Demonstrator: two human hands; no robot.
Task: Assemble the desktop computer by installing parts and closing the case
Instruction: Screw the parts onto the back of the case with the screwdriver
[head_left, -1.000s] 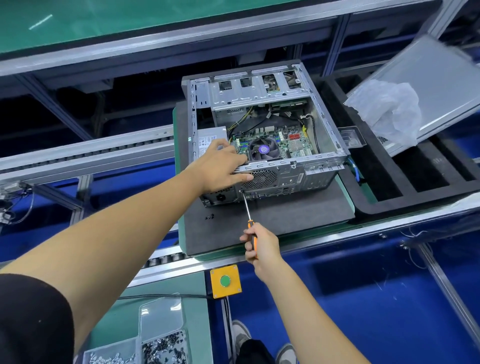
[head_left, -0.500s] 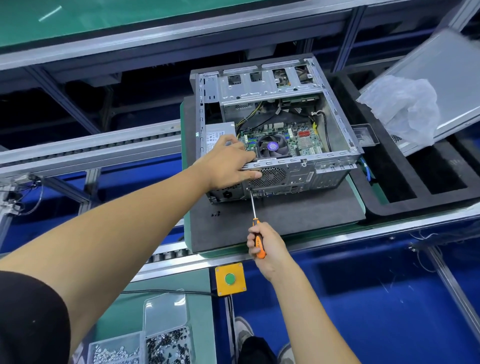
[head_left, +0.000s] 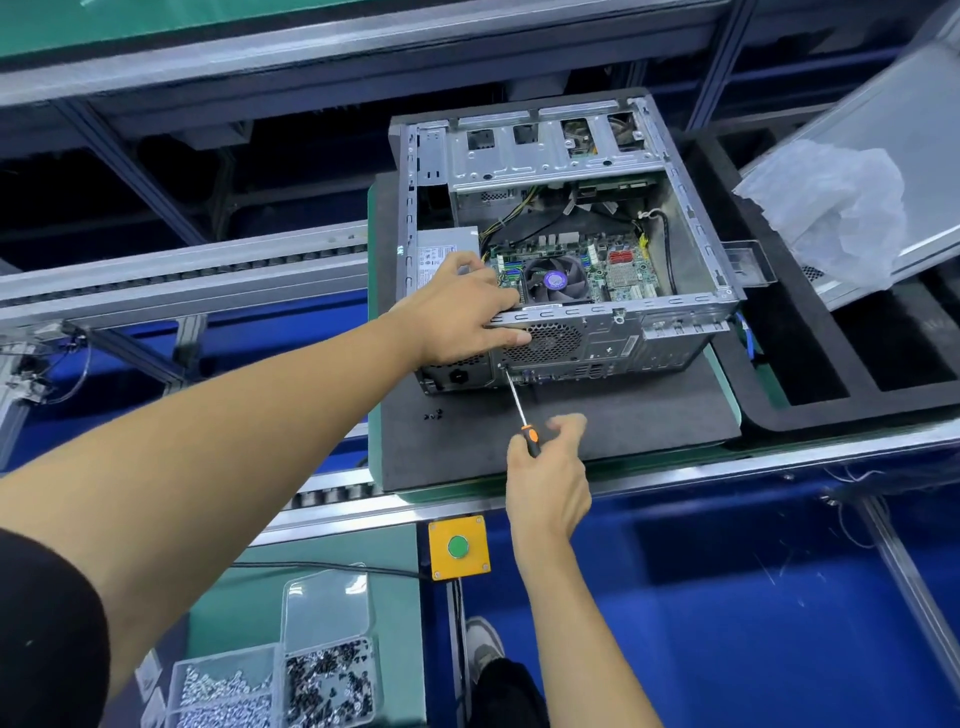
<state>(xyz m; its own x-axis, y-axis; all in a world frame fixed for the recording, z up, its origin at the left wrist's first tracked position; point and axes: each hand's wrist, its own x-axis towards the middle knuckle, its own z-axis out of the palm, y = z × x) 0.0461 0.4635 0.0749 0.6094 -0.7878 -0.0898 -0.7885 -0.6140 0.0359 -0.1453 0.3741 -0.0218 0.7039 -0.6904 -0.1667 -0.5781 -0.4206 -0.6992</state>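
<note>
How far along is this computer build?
Done: motherboard with fan sits inside the open case. In hand: the left hand steadies the case while the right hand works a screwdriver at its rear panel. Left: the side panel is off, lying aside.

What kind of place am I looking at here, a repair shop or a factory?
Most likely a factory assembly line. The open computer case sits on a pallet on a roller conveyor, a yellow box with a green push button is mounted at the station, and screw bins stand nearby.
</note>
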